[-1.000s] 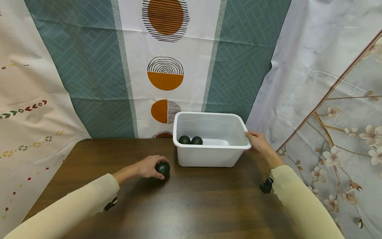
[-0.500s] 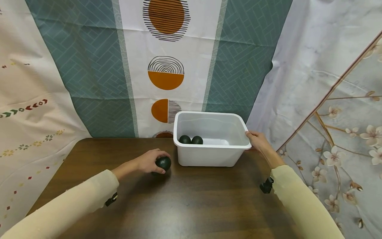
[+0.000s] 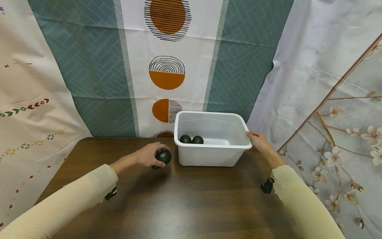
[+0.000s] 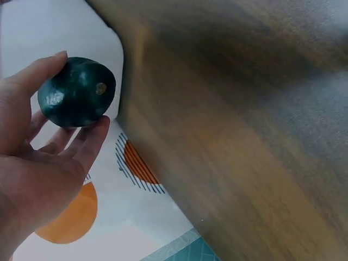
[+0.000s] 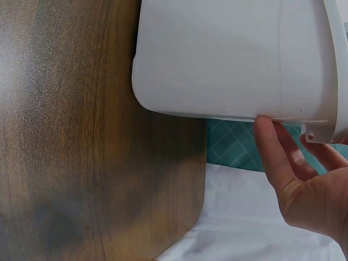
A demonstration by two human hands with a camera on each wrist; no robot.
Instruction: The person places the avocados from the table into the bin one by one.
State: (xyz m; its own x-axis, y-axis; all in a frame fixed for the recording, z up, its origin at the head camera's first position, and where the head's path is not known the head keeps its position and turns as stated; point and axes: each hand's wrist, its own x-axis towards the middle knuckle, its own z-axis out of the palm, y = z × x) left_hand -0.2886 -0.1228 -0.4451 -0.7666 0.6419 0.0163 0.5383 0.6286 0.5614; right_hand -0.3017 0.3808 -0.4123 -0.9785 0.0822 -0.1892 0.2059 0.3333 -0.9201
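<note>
My left hand (image 3: 151,154) holds a glossy dark green avocado (image 3: 163,156) between thumb and fingers, left of a white plastic bin (image 3: 206,156). In the left wrist view the avocado (image 4: 76,89) has a brown stem spot facing the camera, and the fingers curve beneath it. Its shadow falls on the table just below the hand. Two more dark green avocados, a left one (image 3: 185,139) and a right one (image 3: 197,139), lie side by side at the bin's left end. My right hand (image 3: 258,142) grips the bin's right rim; in the right wrist view its fingers (image 5: 270,144) reach under the rim.
The bin stands near the back edge of a dark brown wooden table (image 3: 179,205). A patterned cloth (image 3: 98,83) hangs behind it, with a floral curtain (image 3: 334,132) on the right and a cream cloth (image 3: 30,109) on the left.
My left hand has moved up and toward the back of the table with the avocado, its shadow spreading below. My right hand and the bin have stayed in place.
</note>
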